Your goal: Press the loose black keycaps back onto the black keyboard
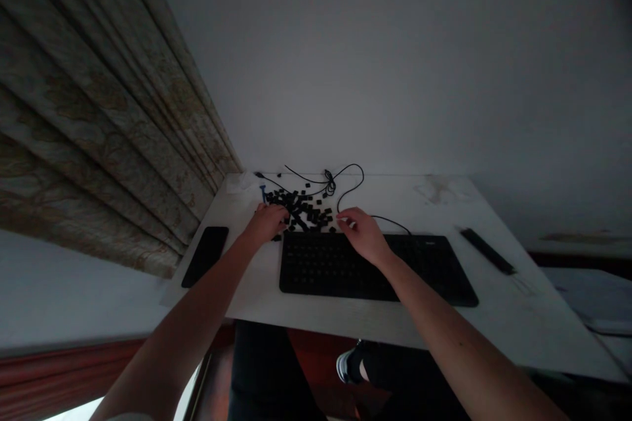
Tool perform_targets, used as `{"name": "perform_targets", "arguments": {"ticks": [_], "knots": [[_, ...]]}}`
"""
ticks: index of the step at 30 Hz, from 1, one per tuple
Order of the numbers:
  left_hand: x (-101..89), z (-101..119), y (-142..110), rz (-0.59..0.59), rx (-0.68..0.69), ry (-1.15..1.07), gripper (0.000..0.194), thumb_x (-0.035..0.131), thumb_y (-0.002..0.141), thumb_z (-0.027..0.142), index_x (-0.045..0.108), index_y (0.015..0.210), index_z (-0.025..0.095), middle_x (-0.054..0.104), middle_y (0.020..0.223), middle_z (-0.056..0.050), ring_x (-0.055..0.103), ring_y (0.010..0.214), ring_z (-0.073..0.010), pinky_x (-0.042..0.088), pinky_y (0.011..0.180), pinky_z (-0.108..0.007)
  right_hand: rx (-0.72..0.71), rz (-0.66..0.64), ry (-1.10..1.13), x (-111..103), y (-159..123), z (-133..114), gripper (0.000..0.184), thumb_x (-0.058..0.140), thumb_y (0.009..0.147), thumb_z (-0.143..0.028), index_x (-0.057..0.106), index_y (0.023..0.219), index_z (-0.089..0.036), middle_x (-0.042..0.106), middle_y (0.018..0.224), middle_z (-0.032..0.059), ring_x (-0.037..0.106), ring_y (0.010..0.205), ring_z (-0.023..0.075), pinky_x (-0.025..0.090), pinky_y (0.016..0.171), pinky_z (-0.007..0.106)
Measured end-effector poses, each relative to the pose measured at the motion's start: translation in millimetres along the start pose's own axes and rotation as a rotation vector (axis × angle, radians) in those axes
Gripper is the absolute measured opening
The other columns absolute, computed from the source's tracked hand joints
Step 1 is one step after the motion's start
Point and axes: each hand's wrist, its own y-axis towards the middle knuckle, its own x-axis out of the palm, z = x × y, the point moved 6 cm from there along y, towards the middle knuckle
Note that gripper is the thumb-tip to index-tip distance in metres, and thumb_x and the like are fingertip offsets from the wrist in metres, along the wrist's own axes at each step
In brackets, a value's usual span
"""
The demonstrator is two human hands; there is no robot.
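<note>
On the bench (429, 214), room is offered behind the right end of the keyboard (330, 266); farther left, passage is obstructed by keycaps (315, 216) and cable (329, 177).

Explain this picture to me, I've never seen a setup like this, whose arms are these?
No machine: these are a person's bare arms, filmed by a head-worn camera looking forward and down. On the white table lie a black keyboard, scattered small black pieces like keycaps, a cable, a dark phone-like slab and a long dark object. The left hand is at the pieces' left side; the right hand reaches over the keyboard, beside their right edge. I can't tell whether either holds anything.
</note>
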Motion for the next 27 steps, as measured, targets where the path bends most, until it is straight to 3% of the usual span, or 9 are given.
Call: {"name": "perform_targets", "arguments": {"ticks": [4, 8, 11, 14, 19, 27], "knots": [[0.3, -1.6, 5.3, -0.02, -0.007, -0.011, 0.013, 0.068, 0.083, 0.019, 0.068, 0.096, 0.021, 0.072, 0.104, -0.006, 0.062, 0.106, -0.0264, 0.031, 0.099, -0.042, 0.013, 0.136, -0.099, -48.3, -44.4, 15.3, 0.021, 0.052, 0.093, -0.033, 0.068, 0.088, -0.021, 0.07, 0.093, 0.008, 0.064, 0.075, 0.0204, 0.052, 0.07, 0.035], [-4.2, 3.6, 8.0, -0.028, 0.011, 0.047, 0.01, 0.062, 0.084, 0.017, 0.069, 0.09, 0.021, 0.073, 0.097, -0.006, 0.063, 0.101, -0.0253, 0.031, 0.097, -0.04, 0.041, 0.304, -0.296, -102.6, -95.3, 47.6, 0.023, 0.053, 0.094, -0.038, 0.067, 0.093, -0.021, 0.069, 0.095, 0.0086, 0.065, 0.084, 0.0234, 0.052, 0.081, 0.04], [-7.6, 10.0, 7.3, -0.046, 0.022, 0.099, 0.008, 0.061, 0.085, 0.02, 0.069, 0.088, 0.021, 0.072, 0.095, -0.006, 0.063, 0.1, -0.0252, 0.032, 0.095, -0.04, 0.079, 0.424, -0.404, -126.8, -126.5, 69.8, 0.025, 0.052, 0.094, -0.04, 0.067, 0.094, -0.02, 0.069, 0.094, 0.01, 0.064, 0.087, 0.0254, 0.051, 0.081, 0.041], [-9.7, 15.0, 5.7, -0.044, 0.005, 0.143, 0.01, 0.063, 0.086, 0.028, 0.068, 0.091, 0.021, 0.072, 0.097, -0.007, 0.062, 0.101, -0.0263, 0.034, 0.095, -0.041, 0.071, 0.459, -0.48, -129.1, -140.9, 77.4, 0.025, 0.05, 0.094, -0.038, 0.067, 0.091, -0.019, 0.069, 0.09, 0.0105, 0.063, 0.084, 0.0257, 0.05, 0.08, 0.042], [-7.3, 23.3, 7.7, -0.014, -0.078, 0.203, 0.021, 0.058, 0.091, 0.038, 0.067, 0.09, 0.02, 0.072, 0.098, -0.01, 0.062, 0.103, -0.0277, 0.036, 0.095, -0.041, 0.076, 0.434, -0.609, -120.5, -139.2, 73.3, 0.026, 0.048, 0.094, -0.036, 0.067, 0.09, -0.018, 0.07, 0.094, 0.0121, 0.061, 0.091, 0.0275, 0.045, 0.083, 0.043], [-0.6, 26.0, 19.6, 0.011, -0.276, 0.095, 0.01, 0.064, 0.085, 0.029, 0.069, 0.088, 0.021, 0.075, 0.089, -0.01, 0.066, 0.101, -0.0315, 0.039, 0.095, -0.046, 0.095, 0.396, -0.625, -120.0, -138.4, 74.6, 0.027, 0.046, 0.093, -0.034, 0.067, 0.089, -0.018, 0.069, 0.096, 0.0128, 0.059, 0.09, 0.027, 0.042, 0.082, 0.042]]}}
